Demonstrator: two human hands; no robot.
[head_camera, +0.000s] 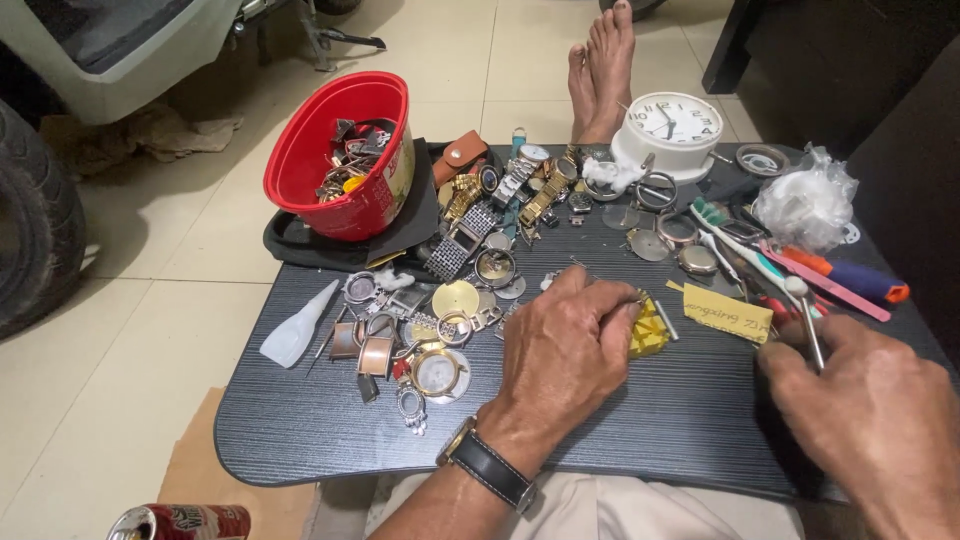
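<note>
Nearest the lens, red drink can (180, 522) lies bottom left, on the floor. Dark wood-grain lap table (330, 430) carries a red plastic tub of parts (340, 150), then loose watch cases and metal bracelets (470, 240). Left hand (560, 350), black-strapped wristwatch on its wrist, pinches a small yellow plastic holder (648, 335) against the table. White round clock (672, 128) sits behind. Right hand (870, 415) grips a thin metal-tipped tool (808, 325) upright.
</note>
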